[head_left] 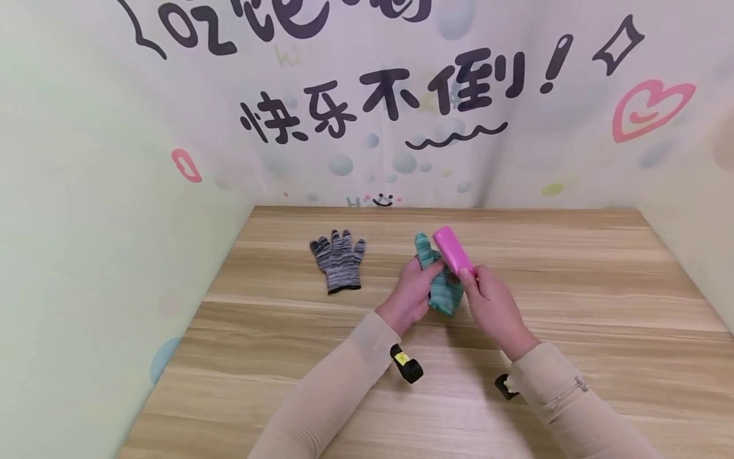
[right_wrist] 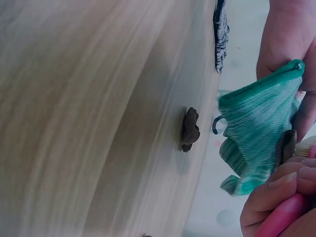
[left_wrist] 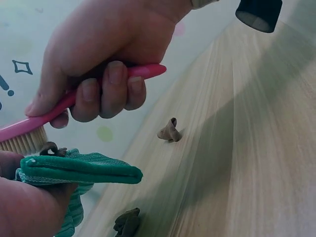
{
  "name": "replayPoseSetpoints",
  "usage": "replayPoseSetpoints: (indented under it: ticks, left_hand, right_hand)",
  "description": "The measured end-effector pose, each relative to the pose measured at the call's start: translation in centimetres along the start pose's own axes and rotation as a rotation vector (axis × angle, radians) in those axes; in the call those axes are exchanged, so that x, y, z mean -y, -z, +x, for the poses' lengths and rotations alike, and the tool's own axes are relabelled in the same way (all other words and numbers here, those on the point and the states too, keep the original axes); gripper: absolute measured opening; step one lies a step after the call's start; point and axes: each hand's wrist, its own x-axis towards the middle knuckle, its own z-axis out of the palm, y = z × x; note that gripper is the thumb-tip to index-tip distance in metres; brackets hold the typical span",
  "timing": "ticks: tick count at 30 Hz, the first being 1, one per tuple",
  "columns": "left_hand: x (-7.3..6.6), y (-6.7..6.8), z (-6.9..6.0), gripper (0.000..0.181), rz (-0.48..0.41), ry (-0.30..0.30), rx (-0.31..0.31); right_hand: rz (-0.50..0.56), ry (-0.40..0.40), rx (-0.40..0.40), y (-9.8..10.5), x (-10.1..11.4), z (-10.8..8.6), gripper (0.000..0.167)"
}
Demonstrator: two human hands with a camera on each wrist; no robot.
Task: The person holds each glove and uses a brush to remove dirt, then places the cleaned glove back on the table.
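My left hand (head_left: 409, 296) grips a green knit glove (head_left: 446, 293) above the table, one glove finger sticking up. A pink brush (head_left: 452, 247) is in my right hand (head_left: 497, 309), fingers curled round its handle and thumb along its back. In the left wrist view the pale bristles (left_wrist: 24, 141) face down close over the glove. A small dark curled piece (left_wrist: 49, 149) lies on the glove beside them; its kind cannot be told. Whether the bristles touch the knit is hidden.
A grey-and-black knit glove (head_left: 341, 261) lies flat to the left on the wooden table (head_left: 275, 357). Small brown crumpled pieces (left_wrist: 169, 131) rest on the tabletop, with a dark clump (right_wrist: 190, 131) in the right wrist view. Walls stand behind and at the sides.
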Motion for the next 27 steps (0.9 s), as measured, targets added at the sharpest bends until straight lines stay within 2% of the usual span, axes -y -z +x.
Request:
replayPoseSetpoints:
  ticks: [5,15,27]
  left_hand:
    - [0.0,0.0,0.1,0.024,-0.041,-0.022,-0.013]
    - [0.0,-0.1,0.2,0.02,-0.089,-0.061,-0.061]
    - [0.1,0.2,0.3,0.027,-0.15,-0.025,-0.067]
  right_hand:
    - [-0.026,-0.007,0.011,0.1,-0.3,-0.2,0.061]
    - [-0.088,0.039,-0.021,0.1,-1.0,-0.1,0.05]
    - [-0.108,0.058,-0.028,0.0,-1.5,-0.4,0.045]
